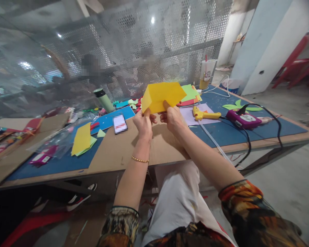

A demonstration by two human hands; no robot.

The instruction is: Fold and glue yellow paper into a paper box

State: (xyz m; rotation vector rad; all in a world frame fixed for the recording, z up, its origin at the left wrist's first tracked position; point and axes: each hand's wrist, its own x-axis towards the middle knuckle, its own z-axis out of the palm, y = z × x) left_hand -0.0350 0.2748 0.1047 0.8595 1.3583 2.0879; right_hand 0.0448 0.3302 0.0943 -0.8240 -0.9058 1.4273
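A folded yellow sheet (164,94) is held up above the table, its left end bent into a crease. My left hand (144,122) grips its lower left edge, thumb against the near side. Close beside it, my right hand (172,116) pinches the bottom edge near the middle, its thumb on the near face. Beneath both hands lies brown cardboard (113,151). To the right, a yellow glue gun (206,115) rests on a pale purple sheet (187,116). A phone (119,124) lies left of my hands.
A green bottle (103,100) and a drink cup (207,72) stand at the back. Yellow and green sheets (81,139) lie left. A purple box (243,119) with a black cable sits right. Behind the table rises a perforated metal screen (154,44).
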